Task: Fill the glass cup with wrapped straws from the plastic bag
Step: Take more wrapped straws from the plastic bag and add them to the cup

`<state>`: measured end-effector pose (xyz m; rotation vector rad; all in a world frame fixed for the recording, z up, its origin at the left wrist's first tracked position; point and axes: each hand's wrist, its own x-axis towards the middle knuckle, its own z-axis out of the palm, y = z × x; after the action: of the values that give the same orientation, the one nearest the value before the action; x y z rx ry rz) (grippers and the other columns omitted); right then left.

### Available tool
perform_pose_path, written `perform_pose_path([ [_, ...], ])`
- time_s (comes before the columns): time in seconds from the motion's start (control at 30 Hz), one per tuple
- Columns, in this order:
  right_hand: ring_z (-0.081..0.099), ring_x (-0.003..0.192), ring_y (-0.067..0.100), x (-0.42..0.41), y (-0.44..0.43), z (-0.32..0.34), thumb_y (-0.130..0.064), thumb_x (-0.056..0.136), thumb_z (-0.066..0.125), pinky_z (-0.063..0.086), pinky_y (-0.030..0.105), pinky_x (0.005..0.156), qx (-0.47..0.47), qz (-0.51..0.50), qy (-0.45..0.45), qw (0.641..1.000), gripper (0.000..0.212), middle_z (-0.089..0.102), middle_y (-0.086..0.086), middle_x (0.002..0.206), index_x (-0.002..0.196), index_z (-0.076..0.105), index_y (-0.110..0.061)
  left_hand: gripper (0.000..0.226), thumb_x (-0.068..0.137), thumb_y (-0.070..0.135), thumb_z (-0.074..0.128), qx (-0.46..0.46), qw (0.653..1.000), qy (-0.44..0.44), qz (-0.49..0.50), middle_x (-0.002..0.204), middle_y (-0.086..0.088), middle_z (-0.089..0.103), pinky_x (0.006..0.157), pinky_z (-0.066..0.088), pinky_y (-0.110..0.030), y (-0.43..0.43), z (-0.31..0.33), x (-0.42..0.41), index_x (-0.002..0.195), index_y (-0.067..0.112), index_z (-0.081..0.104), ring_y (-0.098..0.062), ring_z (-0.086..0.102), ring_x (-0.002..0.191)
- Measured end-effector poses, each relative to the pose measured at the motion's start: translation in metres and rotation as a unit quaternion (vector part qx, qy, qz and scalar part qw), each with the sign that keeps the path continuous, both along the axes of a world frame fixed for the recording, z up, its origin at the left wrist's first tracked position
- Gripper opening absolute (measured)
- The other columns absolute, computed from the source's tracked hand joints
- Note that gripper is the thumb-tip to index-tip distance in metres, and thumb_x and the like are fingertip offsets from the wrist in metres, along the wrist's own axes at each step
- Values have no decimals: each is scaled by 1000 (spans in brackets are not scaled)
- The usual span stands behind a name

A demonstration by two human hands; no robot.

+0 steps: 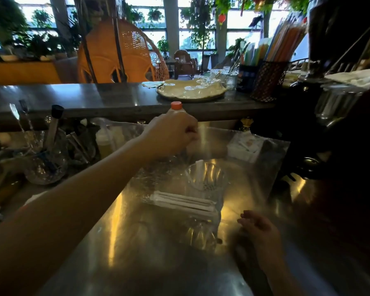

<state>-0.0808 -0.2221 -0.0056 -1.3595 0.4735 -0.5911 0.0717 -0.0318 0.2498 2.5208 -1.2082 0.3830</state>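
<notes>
Head view: nearest me, my right hand [260, 233] hovered empty, fingers loosely spread, over the steel worktop [137, 253]. Just beyond lay the wrapped straws [183, 202] in the plastic bag [254, 167], against the glass cup [205, 178]. Farther off, my left hand [171, 135] was pinched on the bag's top.

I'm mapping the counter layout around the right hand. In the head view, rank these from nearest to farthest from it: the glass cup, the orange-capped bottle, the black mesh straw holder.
From the right hand:
1. Glass cup, just ahead and to its left on the steel counter.
2. Orange-capped bottle, farther back, behind the left hand.
3. Black mesh straw holder, farthest, up on the raised ledge to the right.
</notes>
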Motion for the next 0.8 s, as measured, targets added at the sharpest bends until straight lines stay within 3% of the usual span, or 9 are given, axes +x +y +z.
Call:
perform_pose_path([
  [0.13,63,55,5,-9,-8,18,0,76,66,50,17,50,36,-94,-38,994,13,69,-2,62,87,67,-8,9,82,26,64,-35,999,5,-31,72,6,59,72,46,-31,-15,13,-5,81,20,70,-14,58,69],
  [0.27,61,55,4,-22,-18,42,2,78,63,50,18,52,41,-130,-64,989,10,65,6,71,85,65,-6,11,81,23,66,-68,996,18,-63,73,3,62,70,43,-29,-33,26,-10,84,14,72,-12,58,68],
  [0.37,57,48,1,-32,-30,61,7,78,61,45,12,46,25,-170,-99,980,17,65,-4,57,76,63,-9,10,80,21,69,-110,989,36,-88,64,4,60,67,40,-29,-50,39,-13,82,12,73,-8,53,61],
  [0.5,54,47,0,-52,-48,81,5,77,62,45,10,46,-6,-214,-139,967,21,66,-11,53,73,63,-16,17,82,22,67,-135,984,9,-119,80,-10,69,66,39,-26,-72,53,-21,88,8,73,-17,57,70],
  [0.57,54,47,0,-62,-56,91,4,76,64,46,10,47,-17,-229,-159,960,23,65,-10,53,70,64,-18,18,82,22,66,-142,981,-4,-133,80,-10,68,65,33,-22,-82,57,-25,89,7,73,-15,55,71],
  [0.8,55,54,4,-87,-79,117,-2,74,67,47,14,53,-43,-242,-191,950,21,66,-9,60,70,68,-22,17,84,19,63,-193,963,-15,-189,76,-1,62,72,37,-23,-103,72,-39,90,6,72,4,49,61],
])
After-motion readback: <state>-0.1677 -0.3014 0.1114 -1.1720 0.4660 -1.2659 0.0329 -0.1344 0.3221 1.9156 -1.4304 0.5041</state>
